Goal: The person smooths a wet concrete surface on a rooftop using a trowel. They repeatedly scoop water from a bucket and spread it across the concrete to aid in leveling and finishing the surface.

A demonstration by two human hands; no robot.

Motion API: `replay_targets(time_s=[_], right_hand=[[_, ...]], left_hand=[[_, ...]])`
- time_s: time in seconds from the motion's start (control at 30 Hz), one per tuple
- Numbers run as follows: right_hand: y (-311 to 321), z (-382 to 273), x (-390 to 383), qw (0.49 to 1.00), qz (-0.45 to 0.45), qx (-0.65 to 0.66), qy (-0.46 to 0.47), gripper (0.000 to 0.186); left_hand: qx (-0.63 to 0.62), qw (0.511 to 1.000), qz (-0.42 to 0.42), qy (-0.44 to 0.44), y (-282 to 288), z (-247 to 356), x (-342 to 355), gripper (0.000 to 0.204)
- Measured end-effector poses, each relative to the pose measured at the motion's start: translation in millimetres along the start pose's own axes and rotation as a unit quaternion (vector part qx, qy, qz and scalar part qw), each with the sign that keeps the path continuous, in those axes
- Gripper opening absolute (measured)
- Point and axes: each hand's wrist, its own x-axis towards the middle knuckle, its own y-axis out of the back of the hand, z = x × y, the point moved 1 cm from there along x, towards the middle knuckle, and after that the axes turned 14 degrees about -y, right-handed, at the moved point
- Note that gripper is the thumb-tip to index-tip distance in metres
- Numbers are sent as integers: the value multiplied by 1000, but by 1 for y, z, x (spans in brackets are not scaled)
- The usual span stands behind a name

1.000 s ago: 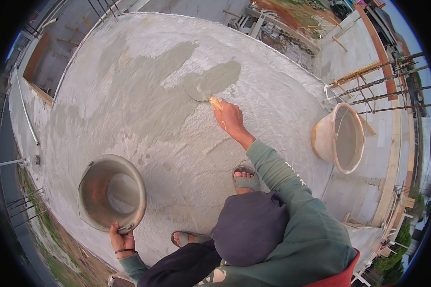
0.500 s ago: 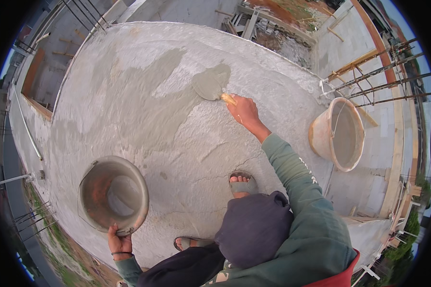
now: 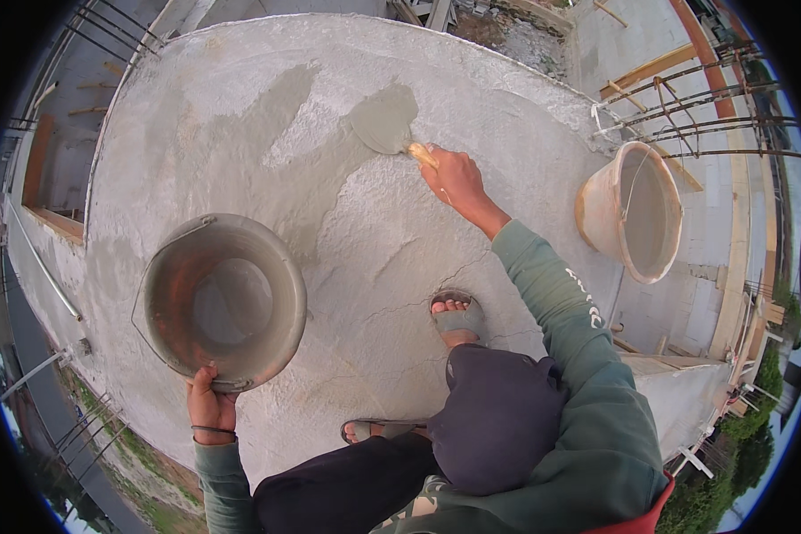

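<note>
Left hand (image 3: 210, 407) nearest, fingers curled tight around rim of grey metal pan (image 3: 220, 301), pan tilted up just above the grip, open side facing camera, thin wet film inside. Two sandalled feet on the concrete slab (image 3: 240, 133) right of that hand. Right hand (image 3: 454, 176) stretched farther out, fist closed on yellowish handle of trowel (image 3: 389, 125); blade just past the knuckles, up-left, flat on a wet grey cement patch. White bucket (image 3: 632, 210) well right of right hand, at slab edge.
</note>
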Motion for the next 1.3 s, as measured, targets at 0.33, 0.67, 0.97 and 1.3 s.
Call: replay_targets(time_s=[0.33,0.67,0.97,1.3], right_hand=[[31,42,-147,997,23,-17,77,39],[33,78,-182,994,105,7,4,40],[52,114,-169,989,120,13,-84,40],[59,138,-170,977,175,-3,-123,40]], left_hand=[[103,976,-110,-159,-135,-33,35,59],[251,857,-160,-420,-249,-86,27,62],[282,819,-178,-467,-321,-119,11,69],[258,829,-176,-464,-345,-133,6,66]])
